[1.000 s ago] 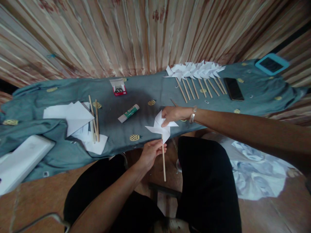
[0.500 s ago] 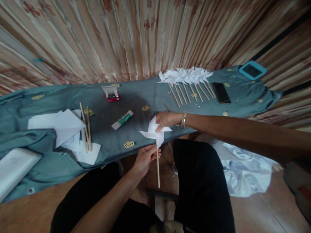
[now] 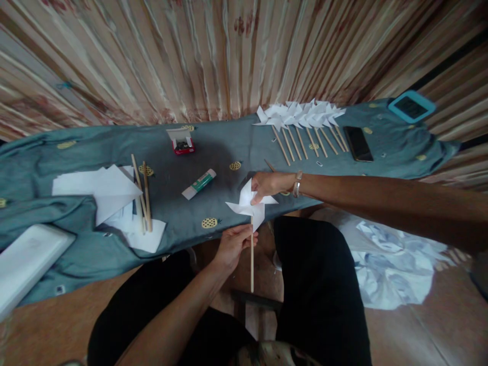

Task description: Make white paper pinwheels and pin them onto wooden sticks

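A white paper pinwheel [image 3: 247,206] on a thin wooden stick [image 3: 252,264] hangs at the near edge of the grey-blue cloth [image 3: 213,168]. My left hand [image 3: 233,246] is closed around the stick just below the paper head. My right hand [image 3: 267,185], with a bracelet at the wrist, pinches the centre of the paper head from above. Behind it on the cloth lies a glue stick [image 3: 199,184] and a small red box of pins [image 3: 183,142].
A row of several finished pinwheels [image 3: 301,119] lies at the back right, beside a black phone [image 3: 357,144] and a blue-cased device [image 3: 412,106]. White paper sheets [image 3: 102,190] and loose sticks [image 3: 143,198] lie at left. A white box [image 3: 26,262] sits far left. Crumpled fabric [image 3: 396,264] lies on the floor.
Both hands keep their hold on the pinwheel; only the camera view has shifted slightly, and the stick hangs a little straighter.
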Available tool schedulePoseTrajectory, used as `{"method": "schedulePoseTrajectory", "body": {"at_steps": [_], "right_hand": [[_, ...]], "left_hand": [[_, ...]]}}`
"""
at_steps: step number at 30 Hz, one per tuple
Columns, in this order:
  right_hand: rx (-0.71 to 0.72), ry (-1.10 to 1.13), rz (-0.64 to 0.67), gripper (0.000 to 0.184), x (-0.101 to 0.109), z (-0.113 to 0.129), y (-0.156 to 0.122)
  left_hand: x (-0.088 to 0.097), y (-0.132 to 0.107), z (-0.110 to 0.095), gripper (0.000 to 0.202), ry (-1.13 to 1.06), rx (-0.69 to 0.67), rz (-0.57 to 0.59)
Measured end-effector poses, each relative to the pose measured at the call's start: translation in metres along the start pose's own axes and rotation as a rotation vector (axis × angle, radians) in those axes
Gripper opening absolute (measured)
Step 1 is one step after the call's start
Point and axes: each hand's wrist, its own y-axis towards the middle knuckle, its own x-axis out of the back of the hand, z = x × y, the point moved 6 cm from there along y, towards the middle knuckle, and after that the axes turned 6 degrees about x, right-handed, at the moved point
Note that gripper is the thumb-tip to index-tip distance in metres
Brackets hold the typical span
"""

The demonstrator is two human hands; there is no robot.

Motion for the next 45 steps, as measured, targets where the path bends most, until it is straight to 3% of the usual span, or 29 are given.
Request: {"method": "schedulePoseTrajectory", "body": {"at_steps": [7, 13, 27, 33, 45], "right_hand": [[0.034, 0.039, -0.01, 0.015, -0.0012, -0.0032, -0.0007], [0.094, 0.138, 0.002, 0.028, -0.0073, -0.0052, -0.0032], [0.082, 0.175, 0.021, 0.029, -0.0066, -0.0033, -0.002], [0.048, 0.122, 0.041, 0.023, -0.0046, -0.0028, 0.0015], [0.085, 0.27, 0.085, 0.007, -0.0067, -0.0021, 0.0047]], "left_hand": [[0.0006, -0.0008, 0.0002, 0.02, 0.024, 0.008, -0.005], [-0.0013, -0.0032, -0.0005, 0.018, 0.026, -0.011, -0.003], [-0.0006, -0.0019, 0.0001, 0.019, 0.012, -0.009, -0.002], [0.0006, 0.0009, 0.0021, 0.023, -0.011, 0.009, 0.005], [-0.0006, 0.0004, 0.0033, 0.034, -0.02, 0.005, 0.025]]}}
